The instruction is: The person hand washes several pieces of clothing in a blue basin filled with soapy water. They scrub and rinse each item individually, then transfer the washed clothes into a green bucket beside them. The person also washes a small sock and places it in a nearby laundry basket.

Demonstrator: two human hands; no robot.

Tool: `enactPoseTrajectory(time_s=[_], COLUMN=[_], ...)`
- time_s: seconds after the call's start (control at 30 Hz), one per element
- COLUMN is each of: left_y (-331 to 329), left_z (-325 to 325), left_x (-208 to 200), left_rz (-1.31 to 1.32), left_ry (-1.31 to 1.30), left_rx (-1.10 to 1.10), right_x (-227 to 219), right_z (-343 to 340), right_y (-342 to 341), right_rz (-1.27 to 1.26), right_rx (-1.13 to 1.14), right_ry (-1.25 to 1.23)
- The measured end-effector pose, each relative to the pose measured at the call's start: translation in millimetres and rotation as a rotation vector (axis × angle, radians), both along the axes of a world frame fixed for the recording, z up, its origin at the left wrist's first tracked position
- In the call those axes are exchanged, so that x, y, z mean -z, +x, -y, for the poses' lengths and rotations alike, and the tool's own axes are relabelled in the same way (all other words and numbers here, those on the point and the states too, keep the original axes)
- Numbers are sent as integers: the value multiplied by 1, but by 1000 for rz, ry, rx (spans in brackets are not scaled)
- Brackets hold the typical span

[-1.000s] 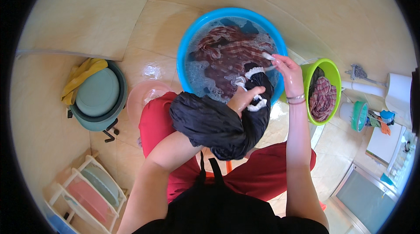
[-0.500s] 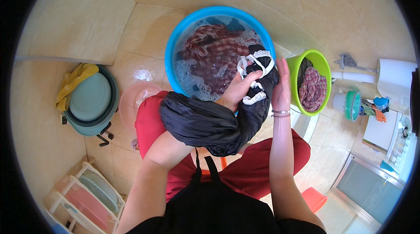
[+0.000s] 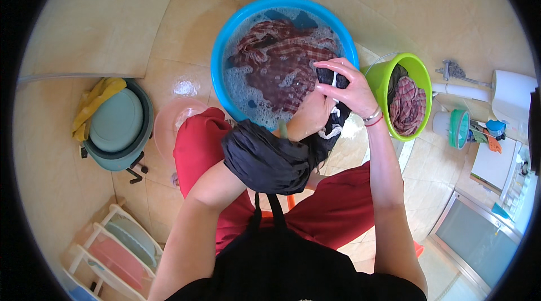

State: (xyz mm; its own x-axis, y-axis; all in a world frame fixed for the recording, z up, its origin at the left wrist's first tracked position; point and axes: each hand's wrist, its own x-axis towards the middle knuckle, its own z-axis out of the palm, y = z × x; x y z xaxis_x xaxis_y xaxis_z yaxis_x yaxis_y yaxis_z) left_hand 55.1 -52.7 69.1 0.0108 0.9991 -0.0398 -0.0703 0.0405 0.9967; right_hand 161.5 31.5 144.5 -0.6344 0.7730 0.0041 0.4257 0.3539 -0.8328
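At the far left a teal lidded basin is seen on the tiled floor, with a yellow cloth draped over its rim; below it stands a white rack of pastel trays. Nearer the middle a translucent pink bowl lies beside a knee in red trousers.

A black garment is bundled over the left forearm and trails toward the blue plastic basin, at whose near rim it is being worked. It is judged to be wet, limp and heavy with water, soft throughout and somewhat slippery with suds; a firm hold is best taken on bunched folds rather than on a single layer. The left hand is closed around one part of it, and the right hand is clenched over its end with white trim, just above.

Within the basin, plaid maroon clothes lie soaking in foamy water. To the right a glossy green bucket holds wrung checked cloth, and farther right a white fixture is seen.
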Motion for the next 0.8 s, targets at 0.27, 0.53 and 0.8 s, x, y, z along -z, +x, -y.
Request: enactPoseTrajectory(time_s=[0.27,0.53,0.8], left_y=[-10,-11,-7], left_z=[-5,-4,-11], left_x=[-3,-1,69], left_rz=[-276,-328,-166], left_ry=[-129,-192,-323], left_rx=[32,7,-92], right_x=[23,39,50], right_z=[1,5,16], right_y=[-10,-17,-3], right_rz=[163,314,358], right_rx=[215,367,346], right_ry=[77,-48,225])
